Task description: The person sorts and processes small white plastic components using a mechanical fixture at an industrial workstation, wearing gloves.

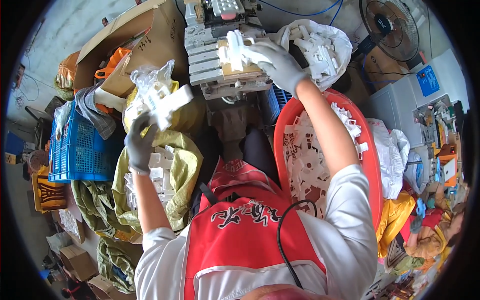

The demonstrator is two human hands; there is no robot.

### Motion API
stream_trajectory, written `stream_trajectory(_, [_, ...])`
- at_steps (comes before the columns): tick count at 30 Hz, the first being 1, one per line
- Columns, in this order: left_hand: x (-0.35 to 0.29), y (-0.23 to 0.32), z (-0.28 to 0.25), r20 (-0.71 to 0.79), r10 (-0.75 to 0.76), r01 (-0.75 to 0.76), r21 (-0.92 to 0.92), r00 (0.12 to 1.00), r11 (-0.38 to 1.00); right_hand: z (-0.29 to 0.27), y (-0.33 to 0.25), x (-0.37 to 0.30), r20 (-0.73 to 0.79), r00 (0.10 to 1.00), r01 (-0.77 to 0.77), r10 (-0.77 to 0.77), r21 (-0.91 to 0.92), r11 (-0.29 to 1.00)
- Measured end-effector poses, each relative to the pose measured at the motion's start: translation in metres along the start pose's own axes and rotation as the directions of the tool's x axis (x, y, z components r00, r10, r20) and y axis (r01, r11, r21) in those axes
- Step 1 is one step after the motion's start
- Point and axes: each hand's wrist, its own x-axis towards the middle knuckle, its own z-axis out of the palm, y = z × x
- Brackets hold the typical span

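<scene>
My right hand [278, 62], in a grey glove, reaches forward to the machine. Its fingers close on a white plastic part [235, 49] that sits over a tan block [226, 66] on the grey metal machine bed [204, 67]. At the left my gloved left hand [139, 142] grips another white plastic part [170, 106], long and blurred, tilted up to the right. Below that hand stands a yellow-green woven sack [187, 155] with several white parts [159, 175] in it. A clear plastic bag [150, 80] lies just beyond the held part.
A red tub [369, 175] full of white pieces stands under my right arm. Beyond it is a white sack [345, 42] of parts. A fan [390, 27] stands far right. Left are a cardboard box [162, 42] and a blue crate [90, 155]. A person [432, 237] sits far right.
</scene>
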Motion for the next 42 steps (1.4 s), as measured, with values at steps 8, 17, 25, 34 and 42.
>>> stream_trajectory(8, [-0.101,-0.099,-0.068,-0.067,-0.387,0.384,-0.051,0.920,0.922,-0.012,0.016,-0.023,-0.046,0.979,0.184,-0.201,-0.239,0.953])
stream_trajectory(17, [-0.122,-0.171,-0.136,-0.252,-0.343,0.394,0.189,0.905,0.900,-0.024,0.057,-0.288,0.100,0.496,-0.828,0.862,-0.245,0.505])
stream_trajectory(25, [-0.066,-0.100,-0.023,0.157,-0.210,0.205,0.048,0.965,0.978,0.065,0.039,-0.465,-0.023,0.148,-0.948,0.989,-0.288,0.135])
stream_trajectory(34, [-0.061,-0.040,0.009,0.268,-0.091,0.054,0.143,0.959,0.988,0.022,0.041,-0.385,0.312,0.234,-0.839,0.921,-0.413,0.353])
stream_trajectory(42, [-0.070,-0.029,0.018,0.220,-0.161,0.163,0.011,0.962,0.987,0.032,0.058,-0.435,0.009,0.164,-0.951,0.986,-0.264,0.161])
